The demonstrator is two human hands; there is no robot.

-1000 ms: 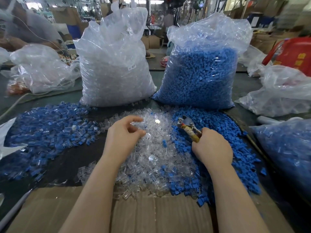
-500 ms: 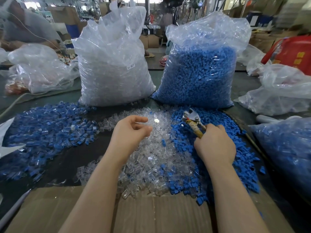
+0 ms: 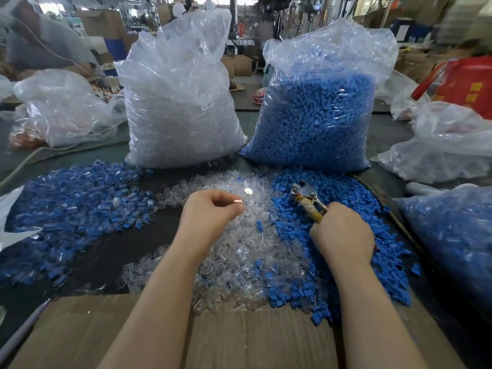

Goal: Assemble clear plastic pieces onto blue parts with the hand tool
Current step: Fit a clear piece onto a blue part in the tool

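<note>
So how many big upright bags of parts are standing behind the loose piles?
2: the bag of clear pieces stands left, the bag of blue parts right. Other bags at the edges lie slumped.

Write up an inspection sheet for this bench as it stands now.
Surface: dark table, brown cardboard sheet along near edge.
Job's things: loose clear plastic pieces centre; loose blue plastic parts right; mixed blue-and-clear pile left.
Clutter: tall bag of clear pieces; tall bag of blue parts; other plastic bags at both sides.
Grippers: left hand pinches a small clear piece; right hand grips metal hand tool.
Cables: thin cord far left.
Surroundings: blurred workshop, cardboard boxes.
</note>
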